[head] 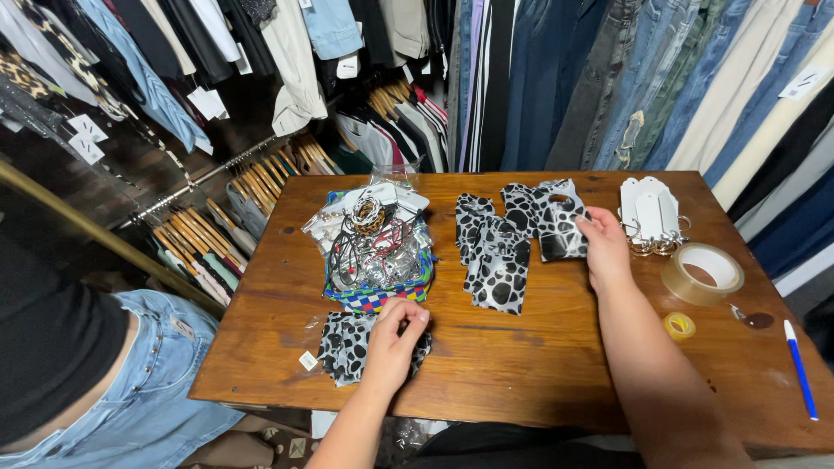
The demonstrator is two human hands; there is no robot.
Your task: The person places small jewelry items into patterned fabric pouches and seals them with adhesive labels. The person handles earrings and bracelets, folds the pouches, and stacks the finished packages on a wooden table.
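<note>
I see my left hand [393, 343] pressing curled fingers onto a spotted pack [347, 346] just in front of the basket [379, 293], hiding its right half. My right hand [605, 250], right of the basket, pinches a spotted card [556, 227]; its fingertips are hidden behind it.

Basket [379, 293] left on table [521, 365], tape roll [704, 273] right, pouches [497, 260] between.
</note>
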